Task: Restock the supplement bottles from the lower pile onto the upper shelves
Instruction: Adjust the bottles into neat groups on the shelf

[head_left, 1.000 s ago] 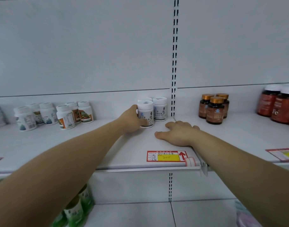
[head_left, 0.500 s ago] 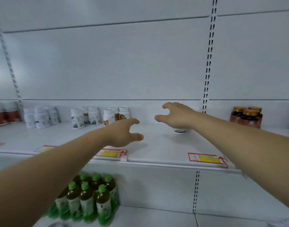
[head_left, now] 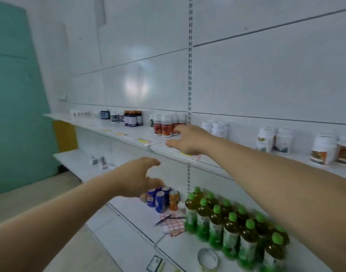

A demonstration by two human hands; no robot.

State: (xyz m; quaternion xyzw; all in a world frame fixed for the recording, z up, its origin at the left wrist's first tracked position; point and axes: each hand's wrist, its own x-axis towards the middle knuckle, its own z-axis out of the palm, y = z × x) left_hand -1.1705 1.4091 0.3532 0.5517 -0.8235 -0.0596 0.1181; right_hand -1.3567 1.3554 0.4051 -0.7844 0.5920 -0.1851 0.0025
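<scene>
Hovering empty, left hand (head_left: 135, 178) and right hand (head_left: 188, 139) spread loosely, seemingly clear of the upper shelf (head_left: 129, 137).

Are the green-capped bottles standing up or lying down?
Standing up. The green-capped bottles on the lower shelf all have caps pointing upward.

Both forearms are bare, no sleeves, and the hands (head_left: 136, 179) wear nothing.

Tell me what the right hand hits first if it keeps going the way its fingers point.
Likely the red-labelled bottles on the upper shelf. The right hand is open, its fingers aimed left and away towards that cluster, with nothing seen between. Depth is unclear, so it could pass just in front of them.
</scene>
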